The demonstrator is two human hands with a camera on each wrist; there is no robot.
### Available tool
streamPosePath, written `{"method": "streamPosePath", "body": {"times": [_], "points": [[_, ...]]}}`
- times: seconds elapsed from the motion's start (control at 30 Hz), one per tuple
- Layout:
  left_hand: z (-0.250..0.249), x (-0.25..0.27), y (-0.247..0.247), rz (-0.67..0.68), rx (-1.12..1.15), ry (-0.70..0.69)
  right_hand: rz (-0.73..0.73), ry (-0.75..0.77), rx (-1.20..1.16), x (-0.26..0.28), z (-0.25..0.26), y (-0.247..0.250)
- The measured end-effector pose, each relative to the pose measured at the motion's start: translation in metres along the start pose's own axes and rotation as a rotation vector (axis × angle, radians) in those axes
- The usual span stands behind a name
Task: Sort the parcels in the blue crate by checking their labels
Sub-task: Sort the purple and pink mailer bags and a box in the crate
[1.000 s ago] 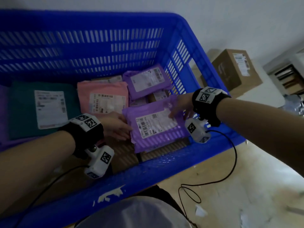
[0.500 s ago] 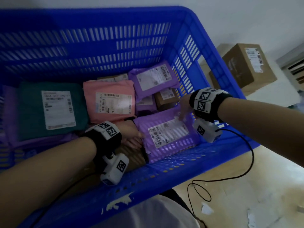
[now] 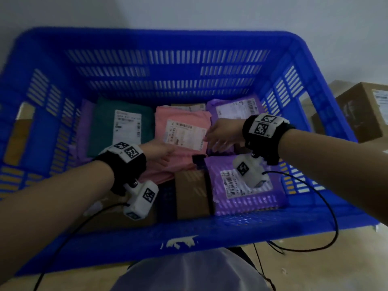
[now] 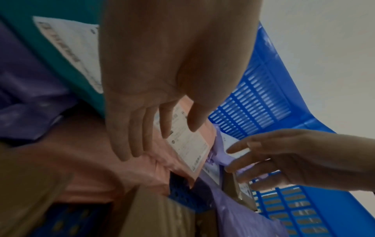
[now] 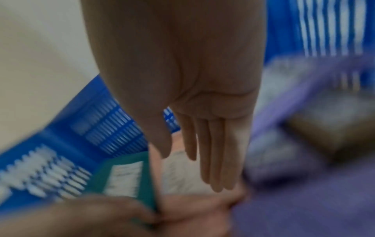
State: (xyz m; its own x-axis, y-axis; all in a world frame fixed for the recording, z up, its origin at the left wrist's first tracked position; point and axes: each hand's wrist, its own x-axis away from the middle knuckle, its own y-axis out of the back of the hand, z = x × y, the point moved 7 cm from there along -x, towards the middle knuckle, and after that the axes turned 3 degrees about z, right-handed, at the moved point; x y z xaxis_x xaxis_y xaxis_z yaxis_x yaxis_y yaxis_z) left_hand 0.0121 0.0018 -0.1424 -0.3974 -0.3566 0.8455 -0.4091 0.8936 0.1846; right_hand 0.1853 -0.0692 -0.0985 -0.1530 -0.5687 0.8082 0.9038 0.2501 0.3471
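In the blue crate [image 3: 294,66], the pink parcel [image 3: 184,131] lay in the middle between a teal parcel [image 3: 105,127] and purple ones. The left hand [image 3: 159,152] rested flat on its near edge, fingers straight; the right hand [image 3: 222,131] reached its label's right corner, fingers loosely extended, grasping nothing.

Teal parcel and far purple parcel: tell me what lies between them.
The pink plastic mailer with a white label lies between teal parcel and purple parcel, in the head view.
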Motion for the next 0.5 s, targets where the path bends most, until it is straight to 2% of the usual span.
{"method": "streamPosePath", "body": {"times": [0.1, 0.2, 0.33, 0.43, 0.5], "points": [[0.022, 0.002, -0.008, 0.06, 0.061, 0.073, 0.146, -0.068, -0.236, -0.01, 0.001, -0.036], [0.038, 0.001, -0.018, 0.097, 0.093, 0.141, 0.17, -0.162, -0.138, -0.018, -0.007, -0.058], [0.036, -0.003, -0.021, 0.127, 0.031, 0.176, 0.137, -0.207, 0.055, -0.023, -0.012, -0.066], [0.037, -0.003, -0.027, 0.157, 0.053, 0.186, 0.129, -0.233, 0.073, -0.024, -0.016, -0.065], [0.045, -0.004, -0.037, 0.225, 0.083, 0.235, 0.162, -0.267, 0.074, -0.029, -0.02, -0.072]]}}
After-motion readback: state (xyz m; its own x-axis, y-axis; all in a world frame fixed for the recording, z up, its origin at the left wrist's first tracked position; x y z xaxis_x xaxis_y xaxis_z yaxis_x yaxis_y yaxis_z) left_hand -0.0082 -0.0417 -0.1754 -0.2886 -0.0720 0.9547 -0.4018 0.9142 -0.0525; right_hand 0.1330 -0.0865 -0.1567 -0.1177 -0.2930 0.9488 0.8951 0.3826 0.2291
